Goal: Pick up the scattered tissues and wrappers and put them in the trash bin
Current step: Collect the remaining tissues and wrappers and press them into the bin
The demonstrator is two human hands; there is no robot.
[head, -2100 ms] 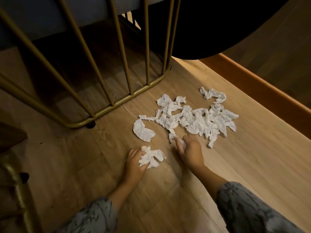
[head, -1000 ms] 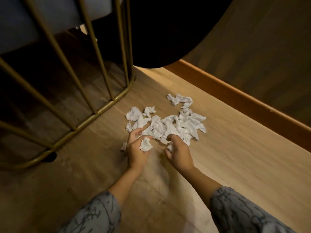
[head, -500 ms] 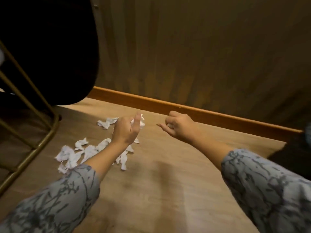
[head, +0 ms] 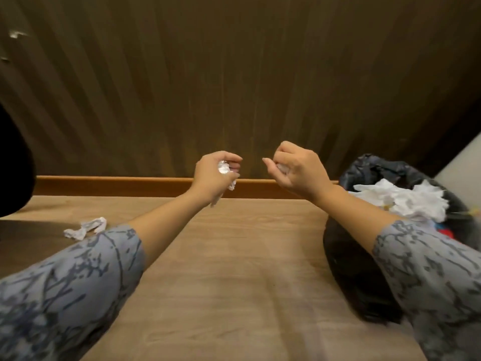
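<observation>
My left hand [head: 212, 175] is raised above the floor, closed around a crumpled white tissue [head: 224, 169] that pokes out between the fingers. My right hand [head: 299, 169] is raised beside it, curled around a small tissue scrap [head: 282, 168] that barely shows. A black-lined trash bin [head: 364, 256] stands on the floor at the right, under my right forearm, with white tissues [head: 406, 199] piled inside. One loose crumpled tissue [head: 86, 227] lies on the wooden floor at the left, beside my left sleeve.
A dark wood-panelled wall [head: 234, 87] with an orange skirting board [head: 117, 186] runs across ahead. A black rounded object [head: 13, 165] fills the left edge. Bare wooden floor [head: 234, 269] lies between my arms. A pale surface [head: 463, 165] shows behind the bin.
Both hands lifted off the tissue pile holding tissue and swung right. The view turned right too; the pile and gold frame left the view and the trash bin came in.
</observation>
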